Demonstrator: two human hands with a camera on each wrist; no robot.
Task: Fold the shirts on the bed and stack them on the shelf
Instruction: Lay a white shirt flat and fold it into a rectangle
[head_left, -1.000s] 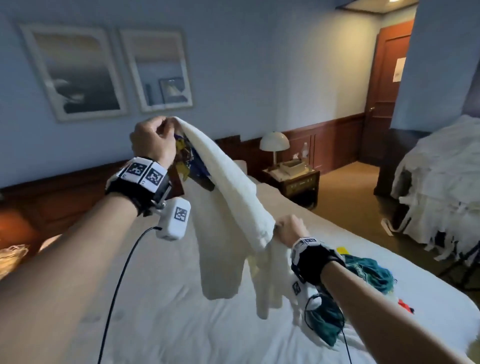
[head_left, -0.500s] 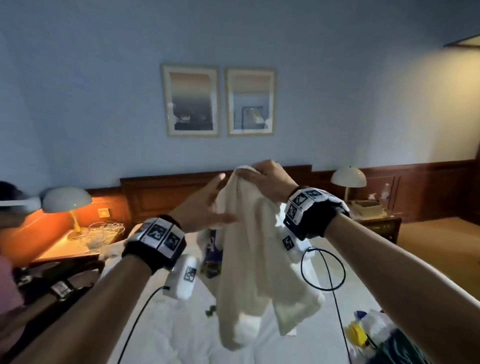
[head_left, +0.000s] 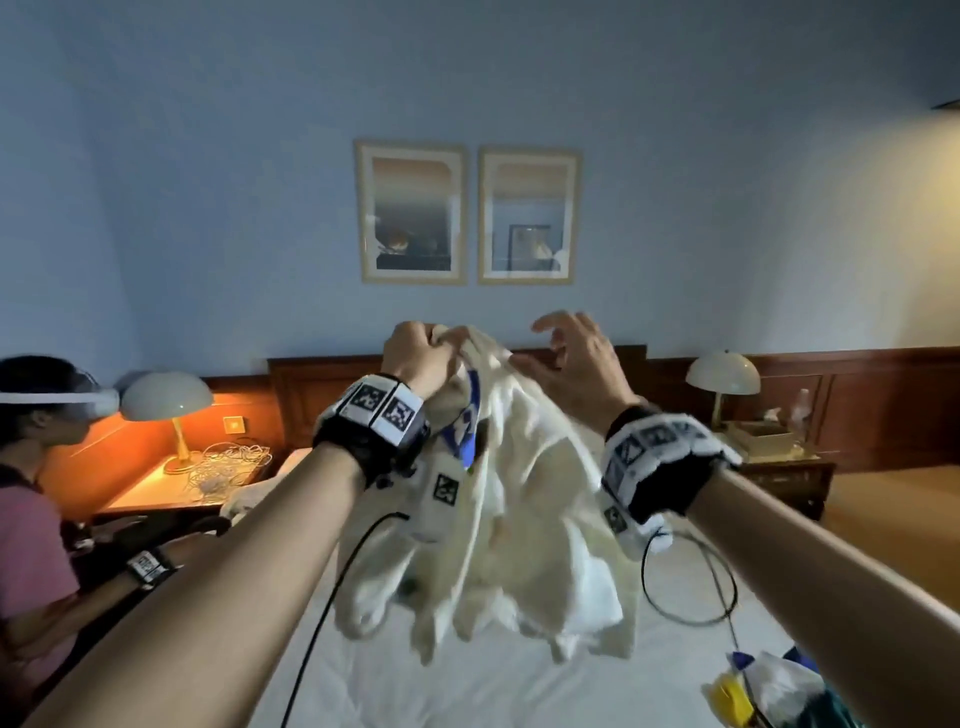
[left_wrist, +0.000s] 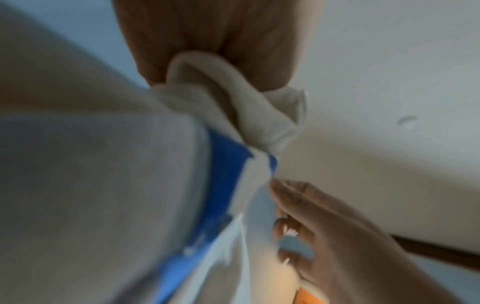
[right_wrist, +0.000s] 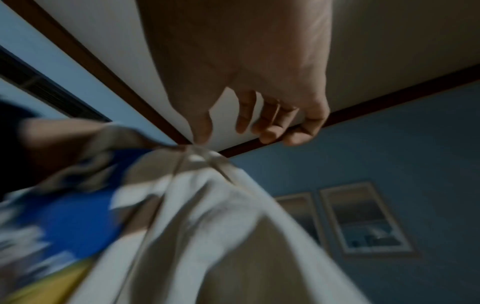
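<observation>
Two hands are raised above the bed (head_left: 467, 675). Left hand (head_left: 415, 353), fingers curled tight, grips a bunched edge of the white shirt (head_left: 519, 493); the left wrist view shows cream cloth squeezed in its fist, with blue print on the fabric below. Right hand (head_left: 576, 364) is spread loosely, fingers lightly bent and holding nothing, its thumb tip at the cloth just beside the gripped bunch, as the right wrist view shows. The shirt hangs free from the left hand, clear of the bed's white sheet. A second, multicoloured heap of clothes (head_left: 769, 686) lies on the bed near its right edge. At the far end of the bed stands a dark wooden headboard (head_left: 322, 384) against a pale blue wall, with two framed pictures (head_left: 467, 210) above it. Left of the bed a lit lamp (head_left: 166, 400) stands on a nightstand with a tangle of white cable; a seated person (head_left: 36, 467) wearing a headset is beside it. Right of the bed stands another lamp (head_left: 723, 374) on a nightstand.
</observation>
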